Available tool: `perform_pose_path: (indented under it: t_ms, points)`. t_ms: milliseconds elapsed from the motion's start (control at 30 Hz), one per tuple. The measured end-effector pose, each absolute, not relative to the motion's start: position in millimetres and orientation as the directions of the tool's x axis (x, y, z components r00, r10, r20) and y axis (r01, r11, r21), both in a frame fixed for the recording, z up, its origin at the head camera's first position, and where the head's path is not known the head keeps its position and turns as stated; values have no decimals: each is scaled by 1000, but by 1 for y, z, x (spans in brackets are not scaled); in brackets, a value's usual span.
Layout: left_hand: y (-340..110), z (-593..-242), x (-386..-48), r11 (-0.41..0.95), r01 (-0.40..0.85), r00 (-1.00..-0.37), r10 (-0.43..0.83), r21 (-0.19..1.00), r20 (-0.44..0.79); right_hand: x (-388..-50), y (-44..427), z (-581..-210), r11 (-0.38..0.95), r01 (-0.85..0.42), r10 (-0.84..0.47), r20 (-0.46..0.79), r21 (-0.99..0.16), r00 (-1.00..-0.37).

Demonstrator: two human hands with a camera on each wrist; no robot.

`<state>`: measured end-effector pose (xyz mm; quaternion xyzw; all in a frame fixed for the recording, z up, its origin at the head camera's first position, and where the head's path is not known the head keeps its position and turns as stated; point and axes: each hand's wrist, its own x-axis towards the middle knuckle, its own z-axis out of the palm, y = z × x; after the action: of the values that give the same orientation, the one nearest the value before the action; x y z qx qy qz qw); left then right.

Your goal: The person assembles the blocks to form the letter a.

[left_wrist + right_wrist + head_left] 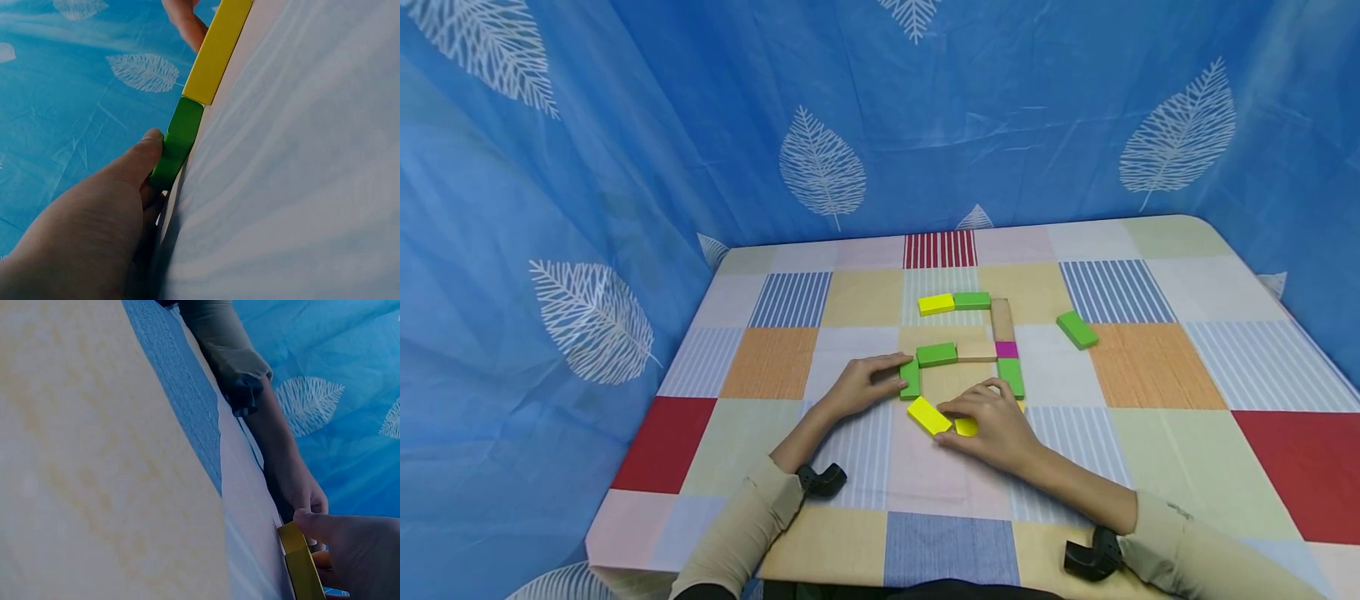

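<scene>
Flat wooden blocks lie end to end on the patchwork cloth in an angular outline. At its left side, my left hand [868, 385] holds a green block [910, 380] between thumb and fingers; the left wrist view shows the thumb against that green block [178, 142]. My right hand [992, 423] pinches the right end of a slanted yellow block [928, 415]. Under the right palm a second yellow block [966, 427] partly shows. In the right wrist view, the thumb rests at a yellow block [303, 572]. Some right fingers are hidden.
The outline also has a green block [937, 355], a plain wood block [977, 352], a purple block [1007, 350] and another green block [1011, 377]. Farther back are a yellow block [936, 304] and a green one [972, 301]. A loose green block [1077, 330] lies right.
</scene>
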<state>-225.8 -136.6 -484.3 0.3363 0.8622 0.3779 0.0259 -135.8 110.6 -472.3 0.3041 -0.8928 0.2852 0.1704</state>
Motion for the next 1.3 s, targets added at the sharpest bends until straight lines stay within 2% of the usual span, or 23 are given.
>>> perform_pose_path:
  t_ms: [967,1300]
  points:
    - [-138,-491,-234,495,571,-769,600,655,218,-142,109,-483,663,-634,-434,485,-399,-759]
    - [-138,-491,-234,492,576,-766,603,653,221,-143,115,-471,656,-631,-418,498,-414,-760]
